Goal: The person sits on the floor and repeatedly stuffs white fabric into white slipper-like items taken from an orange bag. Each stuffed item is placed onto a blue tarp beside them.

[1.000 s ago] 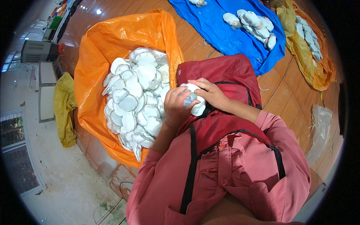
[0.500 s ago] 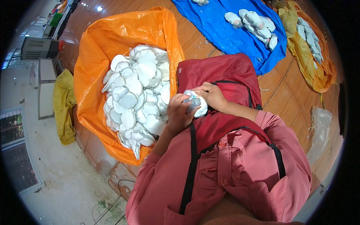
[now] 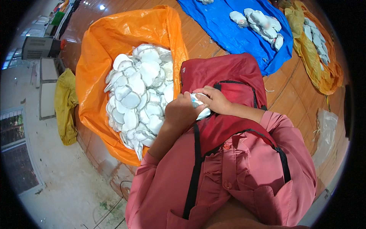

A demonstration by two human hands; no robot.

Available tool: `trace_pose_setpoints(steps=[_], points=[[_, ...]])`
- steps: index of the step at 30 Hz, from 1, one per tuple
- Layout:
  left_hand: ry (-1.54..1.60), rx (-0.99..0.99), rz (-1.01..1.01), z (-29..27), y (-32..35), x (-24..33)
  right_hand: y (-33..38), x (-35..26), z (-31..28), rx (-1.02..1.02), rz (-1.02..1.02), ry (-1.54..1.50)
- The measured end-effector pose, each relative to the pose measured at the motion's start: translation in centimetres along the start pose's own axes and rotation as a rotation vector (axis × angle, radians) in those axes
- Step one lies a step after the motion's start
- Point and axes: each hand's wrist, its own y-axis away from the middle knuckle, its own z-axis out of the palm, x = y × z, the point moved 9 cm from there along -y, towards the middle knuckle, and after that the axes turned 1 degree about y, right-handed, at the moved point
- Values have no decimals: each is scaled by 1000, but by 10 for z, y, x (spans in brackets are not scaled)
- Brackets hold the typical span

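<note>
Hands lowered; white piece (image 3: 201,108) clasped between both.

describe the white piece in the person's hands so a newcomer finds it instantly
Start at the big orange sheet heaped with white pieces. Just right of it lies a dark red apron. Over it, the left hand and right hand grip one white piece, the only one off the heap.

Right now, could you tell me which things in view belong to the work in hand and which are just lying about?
In hand:
left hand
right hand
white piece held between both
orange sack heaped with white pieces
red apron

Lying about:
blue sheet
yellow cloth
clear bag
</note>
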Motion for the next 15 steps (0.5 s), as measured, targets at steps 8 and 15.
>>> trace_pose_setpoints(steps=[8,15], points=[[284,-171,-64,41,-1,-20,7,21,12,-167,23,-19],[450,-184,24,66,13,-30,15,31,19,-251,27,-39]])
